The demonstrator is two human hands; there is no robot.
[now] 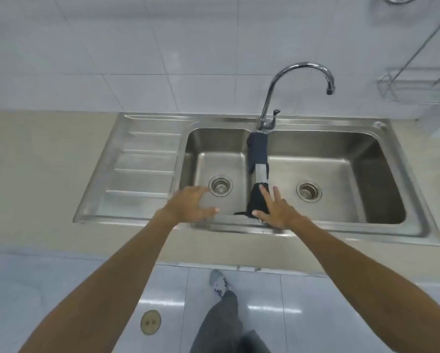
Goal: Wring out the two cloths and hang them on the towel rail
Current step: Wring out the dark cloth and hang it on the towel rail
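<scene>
Over the divider between the two basins of the steel sink (147, 159), two dark cloths lay draped: a navy cloth (258, 151) at the far end just below the tap (290, 82), and a black cloth (257, 201) at the near end. The right hand (275, 210), fingers spread open, rested against the black cloth without closing on it, while the left hand (191, 203) hovered open and empty above the smaller basin, near its drain (220, 185). A wire rack (415, 85) hung on the tiled wall at the far right.
</scene>
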